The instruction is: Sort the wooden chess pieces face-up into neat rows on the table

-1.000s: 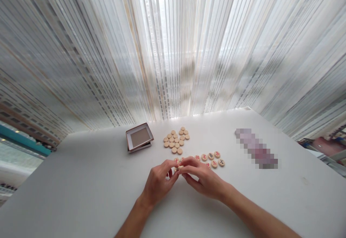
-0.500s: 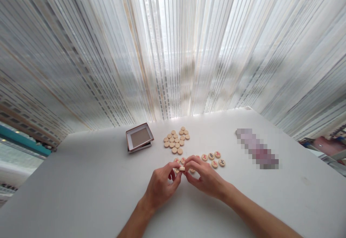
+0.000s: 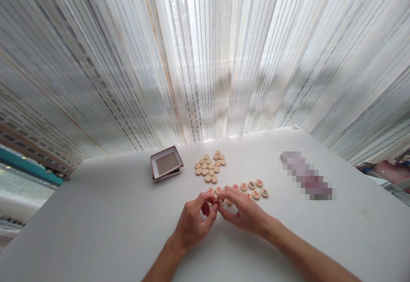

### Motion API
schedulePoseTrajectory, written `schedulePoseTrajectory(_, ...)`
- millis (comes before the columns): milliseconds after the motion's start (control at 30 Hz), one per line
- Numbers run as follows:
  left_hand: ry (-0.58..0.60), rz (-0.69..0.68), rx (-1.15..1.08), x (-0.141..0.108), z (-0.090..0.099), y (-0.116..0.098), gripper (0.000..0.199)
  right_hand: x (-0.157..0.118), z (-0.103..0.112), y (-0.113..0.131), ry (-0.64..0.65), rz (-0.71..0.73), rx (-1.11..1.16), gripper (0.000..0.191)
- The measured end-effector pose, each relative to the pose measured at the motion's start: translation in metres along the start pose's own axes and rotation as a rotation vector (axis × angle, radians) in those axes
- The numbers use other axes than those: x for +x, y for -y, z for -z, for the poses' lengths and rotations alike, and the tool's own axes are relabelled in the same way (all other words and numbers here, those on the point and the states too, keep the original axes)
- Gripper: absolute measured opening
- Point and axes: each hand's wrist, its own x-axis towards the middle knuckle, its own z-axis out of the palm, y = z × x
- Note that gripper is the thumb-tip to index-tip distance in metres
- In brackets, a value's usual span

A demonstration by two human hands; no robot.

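Observation:
My left hand and my right hand meet fingertip to fingertip low over the table. Between them they pinch one round Chinese chess piece, mostly covered by the fingers, with a bit of red showing. Around and behind my fingers, face-up pieces with red or black characters lie in two rows; a red one and a black one are at the right end. My hands hide part of these rows. Farther back, a loose cluster of plain-topped pieces lies flat.
An open shallow box with a grey-brown inside stands at the back left, resting tilted on another box part. A pixelated pinkish object lies at the right. All this is on a white table, with a striped curtain behind.
The piece between my fingertips has turned: its pale edge faced me before, and now some red shows. Both hands stay nearly in place; the whole view has shifted slightly.

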Motion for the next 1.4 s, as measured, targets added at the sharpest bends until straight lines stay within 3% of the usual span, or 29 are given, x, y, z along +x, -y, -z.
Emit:
schedulePoseTrajectory(333, 0.091, 0.033, -0.040, -0.004, 0.001, 0.003, 0.004, -0.001, -0.004, 0.010, 0.151, 0.094, -0.161, 0.024)
schedulePoseTrajectory(967, 0.188, 0.096, -0.062, -0.005, -0.001, 0.003, 0.011, -0.002, -0.004, 0.011, 0.154, 0.113, -0.195, 0.028)
schedulePoseTrajectory(1100, 0.186, 0.095, 0.010, -0.004, 0.000, 0.003, 0.005, -0.001, -0.004, 0.011, 0.153, 0.123, -0.215, 0.025)
schedulePoseTrajectory(1400, 0.191, 0.056, 0.139, -0.005, 0.001, 0.006, 0.019, -0.002, -0.002, 0.012, 0.162, 0.117, -0.232, 0.036)
